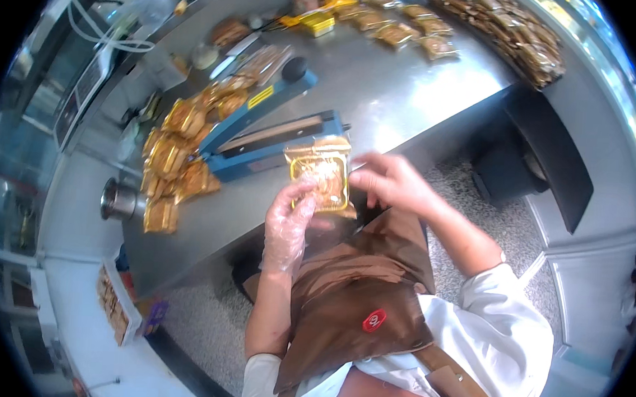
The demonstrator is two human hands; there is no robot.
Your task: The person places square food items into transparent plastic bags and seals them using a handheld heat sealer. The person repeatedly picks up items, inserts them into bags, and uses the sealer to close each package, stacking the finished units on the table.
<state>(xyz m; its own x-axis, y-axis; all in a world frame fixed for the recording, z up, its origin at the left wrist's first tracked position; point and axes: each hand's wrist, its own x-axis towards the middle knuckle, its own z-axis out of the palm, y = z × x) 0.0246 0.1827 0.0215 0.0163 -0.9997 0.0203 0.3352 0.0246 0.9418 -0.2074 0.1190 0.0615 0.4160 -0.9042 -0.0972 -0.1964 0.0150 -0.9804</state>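
Note:
My left hand (290,215), in a clear plastic glove, holds a square golden packet (332,181) by its lower left side, above the front edge of the steel table. Bare and slightly blurred, my right hand (398,182) is at the packet's right edge. Its fingers are bent and apart; whether the fingertips touch the wrapper I cannot tell. Just beyond the packet stands a blue bar heat sealer (277,151) with its arm raised. Left of the sealer lies a pile of filled golden packets (173,155).
The steel table (388,94) carries several golden packets (395,35) at the back and a dense stack of packets (514,33) at the far right. A metal cup (120,199) is at the left edge. Beside the table's right front stands a black chair (550,153). A yellow box (317,23) sits at the back.

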